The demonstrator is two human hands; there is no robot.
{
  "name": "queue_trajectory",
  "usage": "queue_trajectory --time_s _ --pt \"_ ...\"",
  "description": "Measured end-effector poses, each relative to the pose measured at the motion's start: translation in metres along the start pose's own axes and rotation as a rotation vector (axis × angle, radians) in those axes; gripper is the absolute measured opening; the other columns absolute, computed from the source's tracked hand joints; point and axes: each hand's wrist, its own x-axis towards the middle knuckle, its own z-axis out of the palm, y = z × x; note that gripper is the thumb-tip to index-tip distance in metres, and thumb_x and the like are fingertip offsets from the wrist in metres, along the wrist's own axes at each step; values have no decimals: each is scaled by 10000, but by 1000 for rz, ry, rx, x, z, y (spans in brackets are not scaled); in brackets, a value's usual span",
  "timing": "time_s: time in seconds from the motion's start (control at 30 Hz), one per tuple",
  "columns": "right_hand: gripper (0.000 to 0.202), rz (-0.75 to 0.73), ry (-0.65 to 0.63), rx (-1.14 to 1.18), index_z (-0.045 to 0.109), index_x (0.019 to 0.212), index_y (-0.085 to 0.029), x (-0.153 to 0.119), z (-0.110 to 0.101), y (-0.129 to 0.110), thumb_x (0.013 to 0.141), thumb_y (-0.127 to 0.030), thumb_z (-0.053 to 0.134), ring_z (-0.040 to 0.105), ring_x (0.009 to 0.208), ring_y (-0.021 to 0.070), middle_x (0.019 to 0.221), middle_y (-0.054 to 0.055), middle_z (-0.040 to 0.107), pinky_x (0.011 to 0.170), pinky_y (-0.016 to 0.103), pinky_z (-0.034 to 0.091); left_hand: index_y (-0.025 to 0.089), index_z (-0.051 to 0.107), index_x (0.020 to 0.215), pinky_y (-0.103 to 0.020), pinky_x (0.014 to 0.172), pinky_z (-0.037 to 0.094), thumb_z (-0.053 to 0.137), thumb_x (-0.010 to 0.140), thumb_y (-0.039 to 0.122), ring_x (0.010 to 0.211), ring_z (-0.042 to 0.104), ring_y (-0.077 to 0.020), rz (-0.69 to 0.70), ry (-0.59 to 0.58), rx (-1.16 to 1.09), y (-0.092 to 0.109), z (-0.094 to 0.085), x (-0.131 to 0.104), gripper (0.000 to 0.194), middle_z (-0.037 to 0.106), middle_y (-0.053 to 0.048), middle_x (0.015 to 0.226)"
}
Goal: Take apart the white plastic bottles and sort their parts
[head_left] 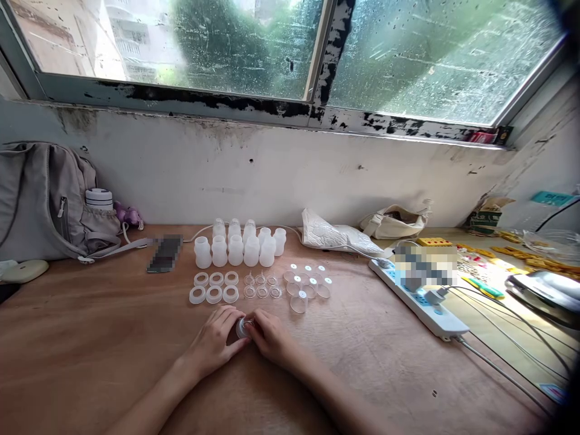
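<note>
My left hand [221, 333] is closed around the side of a small translucent bottle ring [241, 328], just above the table. Pinching at the same ring from the other side is my right hand [270, 336]; its fingers partly hide the ring, and a clear piece seems to sit in it. Beyond the hands lie several frosted screw rings [214, 294] in two rows. Beside them are several clear silicone nipples [261, 291], and to the right several clear dome caps [298, 303]. Frosted bottles [235, 251] stand upright in rows behind.
A white power strip [421, 305] with plugs and cables lies at the right. A phone [165, 254], partly blurred, is left of the bottles. A grey backpack [43, 199] leans at the far left. White packaging [335, 234] and a pale bag [394, 222] lie along the wall.
</note>
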Motion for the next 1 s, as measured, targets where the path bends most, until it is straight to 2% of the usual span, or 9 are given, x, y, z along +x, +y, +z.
queue_trajectory --time_s 0.73,1.0 --pt "106 8 -1 -69 492 877 -199 -1 2 1 839 -176 396 553 715 143 814 37 598 628 240 416 201 516 1022 -381 861 439 555 747 328 1008 503 -223 27 31 28 -1 1 0 306 578 -65 1018" --pt "126 -9 12 -81 507 856 -201 -1 5 5 802 -132 416 548 679 134 779 30 594 605 227 415 195 510 1021 -404 873 426 557 746 330 1027 487 -234 19 4 12 -1 1 -1 309 569 -77 1031"
